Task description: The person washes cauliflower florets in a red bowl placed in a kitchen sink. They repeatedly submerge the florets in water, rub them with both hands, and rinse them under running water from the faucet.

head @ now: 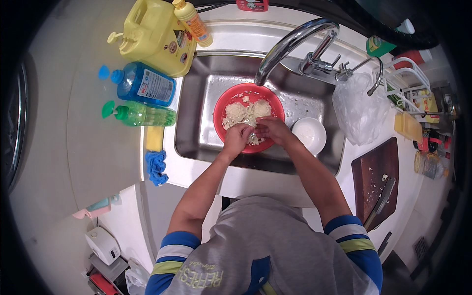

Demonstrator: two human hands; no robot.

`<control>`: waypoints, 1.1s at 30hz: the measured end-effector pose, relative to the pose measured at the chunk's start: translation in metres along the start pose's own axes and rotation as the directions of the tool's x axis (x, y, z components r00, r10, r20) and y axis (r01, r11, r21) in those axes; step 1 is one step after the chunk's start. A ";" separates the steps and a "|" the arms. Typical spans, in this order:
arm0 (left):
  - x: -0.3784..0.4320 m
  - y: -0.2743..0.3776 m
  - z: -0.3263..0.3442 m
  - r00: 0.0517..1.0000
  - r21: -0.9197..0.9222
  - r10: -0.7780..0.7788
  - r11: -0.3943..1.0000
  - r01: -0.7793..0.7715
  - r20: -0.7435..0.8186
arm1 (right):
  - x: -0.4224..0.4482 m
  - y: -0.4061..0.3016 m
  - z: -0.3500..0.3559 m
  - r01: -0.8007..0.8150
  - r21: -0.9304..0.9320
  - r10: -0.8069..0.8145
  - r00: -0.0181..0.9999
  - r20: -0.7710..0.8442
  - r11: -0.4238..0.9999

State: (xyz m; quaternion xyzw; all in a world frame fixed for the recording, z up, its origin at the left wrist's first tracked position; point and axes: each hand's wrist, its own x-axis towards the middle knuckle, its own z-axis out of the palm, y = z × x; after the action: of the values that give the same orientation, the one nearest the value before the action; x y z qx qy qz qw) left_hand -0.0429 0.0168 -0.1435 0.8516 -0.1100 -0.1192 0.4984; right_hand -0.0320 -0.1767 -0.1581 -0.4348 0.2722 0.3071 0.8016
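Note:
A red plastic basin (218, 106) stands in the stainless steel sink (195, 99), with cauliflower florets (236, 112) and small crumbs in water inside it. Over the near half of the basin, my left hand (238, 138) and my right hand (276, 131) meet at a pale cauliflower piece (250, 121). My left fingers are bent in against it. The right thumb lies along its upper side, while the other right fingers reach beneath. Part of the piece is hidden by my fingers. A white bowl (309, 136) sits in the sink to the right of the basin.
A chrome faucet (295, 42) arches over the sink's far side. Left stand a yellow jug (158, 40), a blue bottle (147, 84) and a green pump bottle (147, 114). Right are a plastic bag (357, 110) and a cutting board (368, 173) bearing a knife (381, 201).

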 end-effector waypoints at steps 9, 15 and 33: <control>0.002 0.009 0.003 0.919 -0.490 -0.364 0.780 0.389 0.150 | -0.009 0.007 0.007 0.225 -0.544 -0.269 0.963 -0.001 0.808; 0.009 0.024 -0.007 0.883 -0.496 -0.373 0.730 0.469 0.286 | -0.017 0.005 0.004 0.225 -0.424 -0.177 0.973 0.150 0.877; 0.008 0.034 -0.022 0.653 -0.431 -0.584 0.491 0.757 0.483 | -0.037 0.019 0.012 0.426 -0.494 -0.353 0.905 0.238 0.758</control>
State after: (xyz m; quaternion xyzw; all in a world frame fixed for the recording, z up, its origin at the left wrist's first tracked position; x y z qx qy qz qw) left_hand -0.0311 0.0167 -0.1042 0.5953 0.2104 -0.4493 0.6320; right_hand -0.0677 -0.1673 -0.1362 -0.6665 0.0262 0.2247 0.7104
